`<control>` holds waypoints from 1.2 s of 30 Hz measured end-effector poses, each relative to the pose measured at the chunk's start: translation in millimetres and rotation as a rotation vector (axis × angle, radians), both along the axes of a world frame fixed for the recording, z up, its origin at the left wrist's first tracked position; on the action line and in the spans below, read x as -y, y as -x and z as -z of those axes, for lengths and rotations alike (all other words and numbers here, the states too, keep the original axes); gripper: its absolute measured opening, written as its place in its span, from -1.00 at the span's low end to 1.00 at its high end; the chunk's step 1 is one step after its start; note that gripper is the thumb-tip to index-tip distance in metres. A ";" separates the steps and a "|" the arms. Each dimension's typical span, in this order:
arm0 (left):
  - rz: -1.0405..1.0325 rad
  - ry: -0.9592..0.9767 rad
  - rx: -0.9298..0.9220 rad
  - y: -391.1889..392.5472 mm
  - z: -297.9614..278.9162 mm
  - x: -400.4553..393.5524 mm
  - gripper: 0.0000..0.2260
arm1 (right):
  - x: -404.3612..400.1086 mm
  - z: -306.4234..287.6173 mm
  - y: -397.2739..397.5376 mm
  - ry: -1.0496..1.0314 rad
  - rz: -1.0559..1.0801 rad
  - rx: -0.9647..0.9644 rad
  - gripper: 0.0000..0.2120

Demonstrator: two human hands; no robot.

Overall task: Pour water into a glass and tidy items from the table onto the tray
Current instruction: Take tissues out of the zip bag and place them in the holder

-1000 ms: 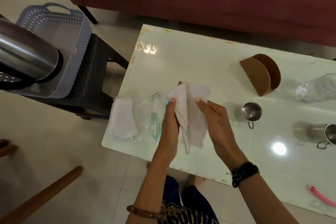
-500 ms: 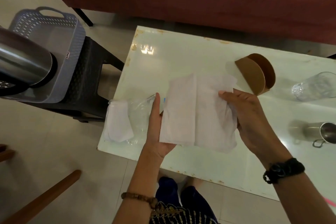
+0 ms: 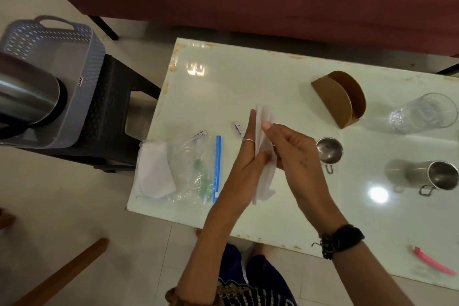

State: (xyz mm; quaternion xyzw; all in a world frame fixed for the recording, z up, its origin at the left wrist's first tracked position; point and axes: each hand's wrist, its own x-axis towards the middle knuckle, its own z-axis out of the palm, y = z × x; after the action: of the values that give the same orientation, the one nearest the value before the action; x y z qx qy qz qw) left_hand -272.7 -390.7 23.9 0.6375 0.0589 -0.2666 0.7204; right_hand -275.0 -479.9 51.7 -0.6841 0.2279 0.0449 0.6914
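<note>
You've got the thin white paper napkin (image 3: 263,156) pressed flat between both palms: left hand (image 3: 244,164) straight-fingered against one face, right hand (image 3: 293,156) w/ thumb on the other, above the glossy white table (image 3: 248,77). Napkin's folded narrow, long axis running away from you, top edge toward the brown cardboard napkin holder (image 3: 340,99).

Progress, my read: early. Clear drinking glass (image 3: 424,113) looks empty, small steel cup (image 3: 329,151) and steel mug (image 3: 432,176) still on the table, plus the clear zip bag w/ blue seal (image 3: 198,171). Grey lattice tray (image 3: 62,57) holds only a steel kettle (image 3: 24,97).
</note>
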 end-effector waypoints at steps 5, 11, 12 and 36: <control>0.005 -0.052 0.000 -0.9 -0.8 11.9 -0.53 | 2.9 1.8 -2.6 0.025 0.048 0.000 -0.56; -0.033 -0.077 -0.152 1.1 0.8 5.9 -0.59 | 10.5 12.4 -2.5 0.034 0.068 -0.019 -0.63; -0.080 -0.068 -0.221 1.9 1.6 3.5 -0.63 | 12.1 13.3 -2.4 0.022 0.073 -0.017 -0.66; -0.431 0.604 -0.569 12.5 46.4 -12.6 -0.60 | 55.9 17.7 -6.8 -0.343 -0.087 -0.102 -0.80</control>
State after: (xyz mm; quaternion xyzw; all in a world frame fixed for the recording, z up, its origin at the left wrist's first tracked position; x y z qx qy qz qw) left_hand -285.2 -378.1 -22.5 0.2739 0.3047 -0.2804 0.8681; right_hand -268.2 -535.8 34.1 -0.5621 0.2219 0.1478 0.7829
